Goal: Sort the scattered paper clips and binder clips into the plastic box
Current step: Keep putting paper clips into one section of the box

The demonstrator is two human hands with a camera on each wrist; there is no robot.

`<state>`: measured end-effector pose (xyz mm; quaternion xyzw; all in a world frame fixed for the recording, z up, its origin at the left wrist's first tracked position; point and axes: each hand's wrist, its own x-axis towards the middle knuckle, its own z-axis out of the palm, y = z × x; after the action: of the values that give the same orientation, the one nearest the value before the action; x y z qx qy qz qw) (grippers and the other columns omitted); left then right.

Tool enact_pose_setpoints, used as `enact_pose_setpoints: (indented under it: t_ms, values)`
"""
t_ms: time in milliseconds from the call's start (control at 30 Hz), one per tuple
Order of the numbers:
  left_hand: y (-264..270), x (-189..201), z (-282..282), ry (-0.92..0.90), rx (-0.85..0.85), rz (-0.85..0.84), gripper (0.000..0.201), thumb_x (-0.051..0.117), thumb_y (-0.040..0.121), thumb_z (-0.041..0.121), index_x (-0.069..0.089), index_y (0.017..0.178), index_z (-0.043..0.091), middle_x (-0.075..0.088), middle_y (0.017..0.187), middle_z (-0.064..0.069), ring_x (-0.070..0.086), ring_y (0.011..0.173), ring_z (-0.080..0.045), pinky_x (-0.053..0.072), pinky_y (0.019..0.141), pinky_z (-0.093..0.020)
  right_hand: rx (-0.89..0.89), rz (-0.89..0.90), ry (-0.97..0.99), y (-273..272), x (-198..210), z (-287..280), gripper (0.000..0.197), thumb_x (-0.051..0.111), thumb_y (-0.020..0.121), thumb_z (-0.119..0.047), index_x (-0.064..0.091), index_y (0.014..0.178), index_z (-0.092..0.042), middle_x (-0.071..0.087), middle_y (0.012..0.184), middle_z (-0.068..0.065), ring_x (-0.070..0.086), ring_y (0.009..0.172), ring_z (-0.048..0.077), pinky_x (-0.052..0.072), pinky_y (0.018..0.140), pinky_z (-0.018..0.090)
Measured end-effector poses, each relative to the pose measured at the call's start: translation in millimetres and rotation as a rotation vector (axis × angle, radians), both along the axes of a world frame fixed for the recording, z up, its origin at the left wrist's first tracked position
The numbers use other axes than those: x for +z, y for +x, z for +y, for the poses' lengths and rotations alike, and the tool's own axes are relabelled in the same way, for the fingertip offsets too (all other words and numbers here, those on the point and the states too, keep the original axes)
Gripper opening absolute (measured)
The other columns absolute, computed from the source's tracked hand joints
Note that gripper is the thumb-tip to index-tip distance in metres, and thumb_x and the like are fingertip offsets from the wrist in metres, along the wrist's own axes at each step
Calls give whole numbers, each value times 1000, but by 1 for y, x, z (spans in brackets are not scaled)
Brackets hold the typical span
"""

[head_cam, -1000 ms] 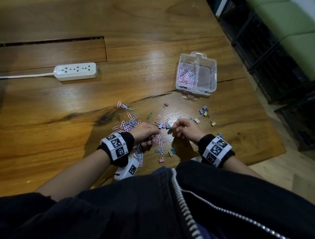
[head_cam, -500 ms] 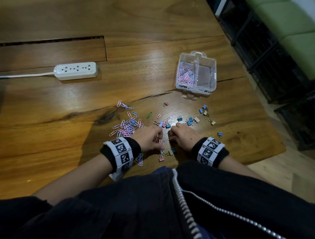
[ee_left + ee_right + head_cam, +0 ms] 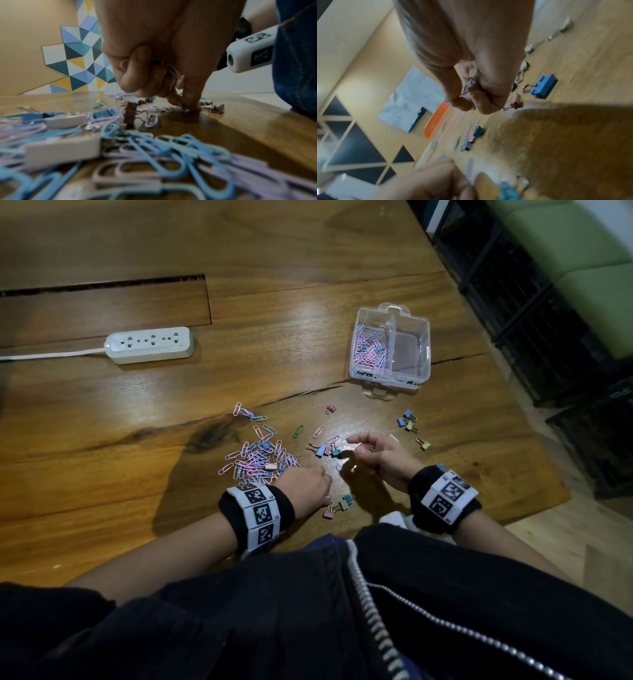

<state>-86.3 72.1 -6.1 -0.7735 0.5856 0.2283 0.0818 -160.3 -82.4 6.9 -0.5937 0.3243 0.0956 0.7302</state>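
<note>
A clear two-compartment plastic box (image 3: 424, 350) stands on the wooden table; its left compartment holds pink and blue paper clips (image 3: 368, 350). A pile of paper clips (image 3: 255, 460) lies left of my hands. Binder clips lie in small groups (image 3: 407, 422) (image 3: 328, 451) (image 3: 339, 505). My left hand (image 3: 325, 479) is low on the table beside the pile. In the left wrist view its fingers (image 3: 133, 75) curl round several paper clips (image 3: 169, 71), one fingertip pressing the wood. My right hand (image 3: 358, 445) hovers over the middle binder clips, fingers curled round thin clips (image 3: 469, 83).
A white power strip (image 3: 149, 344) with its cord lies at the back left. A long slot (image 3: 102, 282) cuts the tabletop behind it. The table's right edge (image 3: 548, 508) is near my right wrist; black crates (image 3: 548, 320) stand beyond it.
My right hand has risen off the table and moved a little forward, its forefinger now stretched out. My left hand has stayed low by the pile, shifting slightly toward me.
</note>
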Motion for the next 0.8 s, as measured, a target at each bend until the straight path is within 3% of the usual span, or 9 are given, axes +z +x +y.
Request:
enact_pose_setpoints:
  t_ms: [133,200,267,333,400,500,600,667,800]
  values:
    - [10,1,3,-112,282,257,23,35,97,31,49,92,13,48,87,-2,50,80,-19,43,67,-25,-31,66,209,2,4,1,28,31,96,-8,57,83,-10,44,68,1,40,57,11,34,50,21]
    - [23,5,3,-242,602,621,22,37,96,18,43,76,14,41,74,1,41,65,-11,36,58,-21,21,120,243,3,3,4,29,32,95,-14,54,77,-10,45,67,2,45,53,11,37,45,18]
    - [35,12,8,-355,923,1156,23,42,85,11,37,64,16,39,60,3,34,45,-5,30,41,-14,97,158,215,3,2,9,28,34,94,-18,52,73,-11,48,68,2,47,53,11,38,46,17]
    - [44,20,15,-423,1077,1598,9,38,69,12,35,61,14,42,49,4,30,33,-4,22,32,-6,163,182,131,7,3,16,28,40,94,-25,50,70,-13,52,67,1,47,53,10,37,48,18]
    - [47,22,21,-458,1105,1731,12,34,74,15,36,62,13,45,47,4,31,31,-6,21,30,-7,208,185,5,13,2,24,29,48,91,-30,47,65,-16,50,62,-1,45,49,8,37,48,17]
    - [48,19,23,-425,1124,1652,34,28,93,24,39,63,13,47,46,5,32,30,-5,20,29,-9,321,123,-347,19,-3,36,24,62,83,-25,46,67,-17,51,67,0,48,59,13,40,54,20]
    - [47,12,25,-331,1136,1421,34,34,98,23,44,67,14,46,42,6,31,28,-2,19,29,-9,540,92,-740,19,-11,44,30,73,72,-27,53,90,-13,55,92,1,51,85,15,41,70,24]
    - [44,7,27,-266,1067,1131,33,34,100,26,50,73,17,45,50,9,35,37,-4,28,36,-14,656,81,-887,19,-15,47,40,73,71,-29,54,103,-13,50,102,3,43,90,12,39,79,25]
    - [36,7,35,-194,688,439,25,49,92,39,54,89,15,52,73,1,52,73,-20,39,64,-29,732,44,-986,22,-17,49,28,63,82,-23,56,103,-5,48,110,9,44,97,18,38,86,27]
